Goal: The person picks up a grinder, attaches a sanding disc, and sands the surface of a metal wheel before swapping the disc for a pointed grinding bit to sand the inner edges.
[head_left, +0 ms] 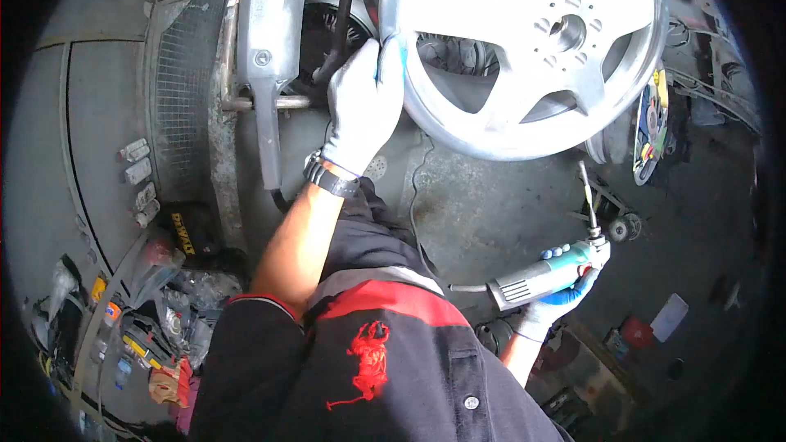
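Note:
A bare metal alloy wheel (499, 119) with broad spokes fills the upper right of the head view. My left hand (366, 98), in a white and blue work glove, rests against the wheel's left rim; its fingertips are partly hidden at the edge. Lower right, my right hand (565, 290), gloved too, is wrapped round a green and grey die grinder (536, 278). The grinder's thin shaft points up toward the wheel's lower rim, apart from it. A cord runs from the tool's rear end.
Left of the wheel hangs a grey power tool (274, 33) on a metal frame (229, 74). A mesh panel (182, 74) stands farther left. Bags and bottles (172, 319) clutter the lower left. A black cord (416, 196) hangs before me.

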Demonstrator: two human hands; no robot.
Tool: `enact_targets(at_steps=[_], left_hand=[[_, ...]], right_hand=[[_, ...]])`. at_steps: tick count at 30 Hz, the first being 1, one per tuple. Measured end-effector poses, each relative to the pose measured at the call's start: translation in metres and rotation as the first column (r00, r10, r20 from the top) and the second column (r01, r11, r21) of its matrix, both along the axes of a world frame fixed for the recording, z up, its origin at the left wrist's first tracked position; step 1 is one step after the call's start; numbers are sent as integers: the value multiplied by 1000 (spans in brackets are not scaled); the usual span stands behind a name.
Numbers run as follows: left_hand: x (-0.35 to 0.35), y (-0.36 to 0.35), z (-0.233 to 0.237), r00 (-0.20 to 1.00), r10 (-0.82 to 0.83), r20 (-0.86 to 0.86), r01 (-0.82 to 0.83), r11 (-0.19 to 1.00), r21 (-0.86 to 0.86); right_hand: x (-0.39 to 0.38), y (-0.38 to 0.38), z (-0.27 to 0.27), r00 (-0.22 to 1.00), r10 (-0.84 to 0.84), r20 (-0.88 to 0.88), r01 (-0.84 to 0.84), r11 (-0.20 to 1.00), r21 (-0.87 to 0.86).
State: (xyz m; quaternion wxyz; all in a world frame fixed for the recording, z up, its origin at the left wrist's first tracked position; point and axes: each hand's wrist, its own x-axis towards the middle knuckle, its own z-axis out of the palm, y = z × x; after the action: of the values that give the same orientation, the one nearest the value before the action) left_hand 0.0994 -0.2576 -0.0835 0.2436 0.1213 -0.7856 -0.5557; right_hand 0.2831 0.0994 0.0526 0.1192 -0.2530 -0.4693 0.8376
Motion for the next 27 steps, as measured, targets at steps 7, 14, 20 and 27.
enact_targets(at_steps=[7, 14, 20, 27], left_hand=[[-48, -20, 38, 999, -29, -19, 28, 999, -41], [-113, 1, 102, 997, 77, 1, -69, 895, -441], [-100, 19, 33, 999, 28, -22, -34, 946, -322], [35, 141, 5, 916, -285, 283, 324, 941, -101]], right_hand=[[-3, -8, -6, 1000, 2, -24, -4, 997, -78], [15, 12, -19, 999, 1, -43, -4, 997, -76], [46, 23, -49, 999, -36, -5, 35, 993, -115], [43, 55, -48, 996, -15, 93, 11, 999, 43]])
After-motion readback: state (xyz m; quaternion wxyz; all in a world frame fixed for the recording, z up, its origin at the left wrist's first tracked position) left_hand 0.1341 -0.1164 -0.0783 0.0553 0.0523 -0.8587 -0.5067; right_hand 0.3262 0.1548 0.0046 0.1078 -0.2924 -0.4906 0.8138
